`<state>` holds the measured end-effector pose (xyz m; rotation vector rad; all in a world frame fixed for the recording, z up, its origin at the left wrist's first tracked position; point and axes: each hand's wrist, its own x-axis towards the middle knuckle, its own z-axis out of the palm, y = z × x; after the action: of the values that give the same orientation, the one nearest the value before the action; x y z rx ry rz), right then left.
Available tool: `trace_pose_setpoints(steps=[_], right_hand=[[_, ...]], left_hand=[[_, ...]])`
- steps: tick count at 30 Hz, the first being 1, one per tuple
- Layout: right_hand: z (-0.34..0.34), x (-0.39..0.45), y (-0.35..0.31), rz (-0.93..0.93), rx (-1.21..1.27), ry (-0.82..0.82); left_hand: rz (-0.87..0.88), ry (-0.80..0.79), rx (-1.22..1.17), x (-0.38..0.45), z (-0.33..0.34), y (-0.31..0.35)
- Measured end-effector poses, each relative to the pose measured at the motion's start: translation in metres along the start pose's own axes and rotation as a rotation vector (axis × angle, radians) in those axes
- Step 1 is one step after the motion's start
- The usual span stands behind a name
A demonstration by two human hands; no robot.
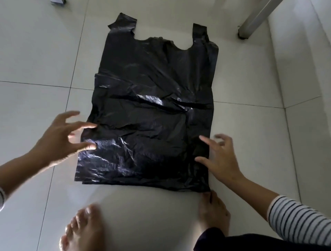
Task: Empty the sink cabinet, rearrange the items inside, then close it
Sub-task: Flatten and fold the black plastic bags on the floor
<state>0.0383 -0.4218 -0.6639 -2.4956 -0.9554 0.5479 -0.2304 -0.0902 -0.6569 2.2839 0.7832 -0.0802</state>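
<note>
A black plastic carrier bag (152, 107) lies spread flat on the pale tiled floor, its two handle straps pointing away from me. My left hand (62, 138) hovers at the bag's left edge with fingers spread, its fingertips at the plastic. My right hand (218, 157) rests at the bag's lower right edge, fingers apart, thumb and forefinger touching the plastic. Neither hand holds anything. The sink cabinet is out of view.
My two bare feet (84, 231) stand on the tiles (35, 53) just below the bag, the right one at the bag's bottom right corner. A metal furniture leg (254, 19) comes down at the top right. A small dark object (57, 1) shows at the top left edge.
</note>
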Motion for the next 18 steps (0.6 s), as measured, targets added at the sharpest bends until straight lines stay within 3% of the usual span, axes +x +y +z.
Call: trace_pose_setpoints(steps=[3,5,7,11,16,18], right_hand=[[-0.006,-0.007,0.004,-0.448,-0.209,0.129],[0.001,-0.017,0.007,-0.718,-0.178,0.024],[0.014,-0.027,0.012,-0.843,-0.154,-0.145],[0.037,-0.03,0.021,-0.85,-0.262,-0.309],[0.037,-0.006,0.02,-0.742,-0.201,-0.298],[0.035,0.008,0.02,-0.705,-0.125,-0.261]], left_hand=[[0.324,0.069,0.122,-0.017,0.005,-0.005],[0.527,-0.016,0.124,-0.032,0.017,-0.008],[0.642,-0.14,0.118,-0.042,0.03,-0.01],[0.667,-0.262,0.161,-0.034,0.053,-0.027],[0.593,-0.263,0.207,-0.004,0.049,-0.036],[0.604,-0.196,0.172,0.009,0.056,-0.027]])
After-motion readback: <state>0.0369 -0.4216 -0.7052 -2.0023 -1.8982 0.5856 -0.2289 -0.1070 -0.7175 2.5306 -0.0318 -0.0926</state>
